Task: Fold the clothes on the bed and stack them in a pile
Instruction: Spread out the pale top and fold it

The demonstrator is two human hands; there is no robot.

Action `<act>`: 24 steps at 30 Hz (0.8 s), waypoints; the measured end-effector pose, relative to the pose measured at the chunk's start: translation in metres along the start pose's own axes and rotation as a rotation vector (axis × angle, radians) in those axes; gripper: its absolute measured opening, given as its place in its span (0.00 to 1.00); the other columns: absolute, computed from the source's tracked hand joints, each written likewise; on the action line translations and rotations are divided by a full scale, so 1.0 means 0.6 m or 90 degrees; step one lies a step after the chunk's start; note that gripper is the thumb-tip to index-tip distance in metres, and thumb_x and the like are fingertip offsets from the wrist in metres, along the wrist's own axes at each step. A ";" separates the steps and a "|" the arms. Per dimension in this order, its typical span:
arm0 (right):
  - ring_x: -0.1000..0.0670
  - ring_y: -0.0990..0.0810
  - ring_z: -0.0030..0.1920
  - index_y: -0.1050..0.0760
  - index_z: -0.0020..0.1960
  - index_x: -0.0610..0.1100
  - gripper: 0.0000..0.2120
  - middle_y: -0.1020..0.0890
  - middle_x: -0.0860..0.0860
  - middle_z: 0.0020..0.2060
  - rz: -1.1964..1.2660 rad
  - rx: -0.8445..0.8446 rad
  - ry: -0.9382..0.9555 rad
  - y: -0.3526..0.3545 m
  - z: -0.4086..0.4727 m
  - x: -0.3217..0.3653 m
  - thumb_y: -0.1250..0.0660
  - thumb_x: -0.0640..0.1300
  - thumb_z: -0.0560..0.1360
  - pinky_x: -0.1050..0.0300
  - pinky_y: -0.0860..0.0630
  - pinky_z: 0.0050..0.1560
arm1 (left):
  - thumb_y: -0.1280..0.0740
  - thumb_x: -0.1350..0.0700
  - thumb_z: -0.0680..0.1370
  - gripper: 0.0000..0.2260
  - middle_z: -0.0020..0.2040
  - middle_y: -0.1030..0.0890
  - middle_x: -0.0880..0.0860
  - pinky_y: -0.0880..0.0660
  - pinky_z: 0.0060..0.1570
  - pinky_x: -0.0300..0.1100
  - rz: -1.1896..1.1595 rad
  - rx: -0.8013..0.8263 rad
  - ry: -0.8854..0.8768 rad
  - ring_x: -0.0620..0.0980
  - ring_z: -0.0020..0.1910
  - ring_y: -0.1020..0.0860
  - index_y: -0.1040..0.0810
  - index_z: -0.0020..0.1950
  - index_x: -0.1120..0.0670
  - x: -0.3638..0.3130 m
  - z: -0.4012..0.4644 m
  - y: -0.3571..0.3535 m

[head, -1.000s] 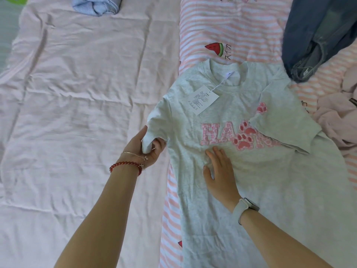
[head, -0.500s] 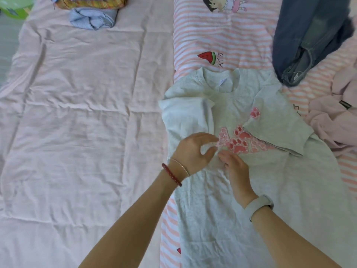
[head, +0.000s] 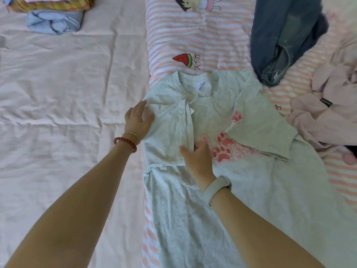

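Right hand (head: 197,161) is laid flat, fingers relaxed, on the grey shirt (head: 222,200); left hand (head: 138,120), open too, is pressed on the folded sleeve edge. Soft, light cloth is judged: it should be pinched at shoulder and hem. Farther, jeans (head: 286,39) and pile (head: 52,14) are seen.

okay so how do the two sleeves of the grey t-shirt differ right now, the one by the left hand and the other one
The left sleeve is folded inward over the chest, lying narrow and straight down the grey t-shirt; the right sleeve is also turned inward but spreads wide and slanted.
The right sleeve covers part of the pink paw print; the left sleeve stops at its edge.
The left hand and right hand touch the left sleeve; nothing touches the right sleeve.
Both are short and grey.
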State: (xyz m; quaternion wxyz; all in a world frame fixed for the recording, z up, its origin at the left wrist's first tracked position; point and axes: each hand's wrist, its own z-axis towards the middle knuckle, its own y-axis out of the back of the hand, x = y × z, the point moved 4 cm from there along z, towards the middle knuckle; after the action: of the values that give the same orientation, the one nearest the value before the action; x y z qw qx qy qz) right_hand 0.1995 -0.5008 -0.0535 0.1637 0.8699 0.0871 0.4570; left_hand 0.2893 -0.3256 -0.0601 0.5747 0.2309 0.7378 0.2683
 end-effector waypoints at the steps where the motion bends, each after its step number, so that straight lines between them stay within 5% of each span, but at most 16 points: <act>1: 0.50 0.23 0.40 0.30 0.51 0.38 0.09 0.23 0.48 0.41 0.010 -0.015 0.006 0.001 -0.001 0.002 0.36 0.42 0.75 0.64 0.28 0.35 | 0.39 0.56 0.79 0.20 0.69 0.31 0.58 0.48 0.71 0.44 -0.020 0.022 0.020 0.55 0.72 0.41 0.33 0.71 0.57 -0.003 0.016 -0.006; 4: 0.59 0.30 0.31 0.32 0.45 0.46 0.04 0.29 0.54 0.33 0.009 -0.028 0.112 0.011 -0.014 0.006 0.40 0.38 0.77 0.70 0.33 0.30 | 0.34 0.51 0.77 0.16 0.61 0.25 0.56 0.41 0.68 0.48 0.049 0.066 -0.001 0.55 0.68 0.38 0.25 0.64 0.53 -0.020 0.037 -0.016; 9: 0.58 0.30 0.29 0.31 0.45 0.46 0.04 0.30 0.53 0.30 -0.049 0.023 0.145 0.041 -0.025 -0.008 0.41 0.39 0.78 0.67 0.34 0.29 | 0.33 0.56 0.75 0.08 0.51 0.21 0.58 0.41 0.65 0.52 0.189 -0.123 -0.137 0.60 0.58 0.29 0.19 0.49 0.59 -0.071 0.020 -0.009; 13: 0.47 0.23 0.37 0.30 0.56 0.44 0.07 0.25 0.52 0.36 -0.155 0.079 0.113 0.069 -0.012 -0.017 0.40 0.41 0.78 0.54 0.27 0.36 | 0.36 0.52 0.77 0.17 0.69 0.30 0.55 0.53 0.69 0.61 0.303 -0.097 -0.192 0.58 0.72 0.39 0.26 0.65 0.54 -0.084 -0.012 -0.047; 15: 0.48 0.24 0.37 0.29 0.60 0.41 0.11 0.23 0.48 0.37 -0.215 0.008 0.206 0.103 -0.002 -0.003 0.40 0.38 0.78 0.52 0.26 0.37 | 0.42 0.47 0.79 0.24 0.76 0.43 0.53 0.57 0.69 0.63 0.370 -0.005 -0.202 0.59 0.75 0.50 0.39 0.74 0.49 -0.084 -0.020 -0.079; 18: 0.43 0.24 0.51 0.27 0.61 0.37 0.13 0.22 0.42 0.49 -0.328 -0.080 0.327 0.165 0.043 0.026 0.41 0.35 0.77 0.47 0.25 0.51 | 0.55 0.44 0.81 0.24 0.77 0.58 0.50 0.60 0.69 0.64 0.472 0.106 -0.164 0.57 0.75 0.61 0.56 0.76 0.45 -0.069 -0.024 -0.125; 24: 0.40 0.35 0.67 0.35 0.69 0.40 0.20 0.32 0.42 0.67 -0.641 -0.096 0.350 0.284 0.214 0.072 0.41 0.38 0.77 0.44 0.35 0.62 | 0.46 0.42 0.79 0.27 0.78 0.54 0.50 0.59 0.68 0.66 0.375 0.032 -0.112 0.56 0.76 0.58 0.52 0.76 0.43 -0.065 0.033 -0.091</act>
State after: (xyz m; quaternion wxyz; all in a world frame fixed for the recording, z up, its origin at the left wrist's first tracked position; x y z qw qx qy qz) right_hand 0.3301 -0.6727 -0.0262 0.3939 0.5563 0.4969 0.5372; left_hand 0.3157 -0.3893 -0.0722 0.5282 0.4714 0.5926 0.3842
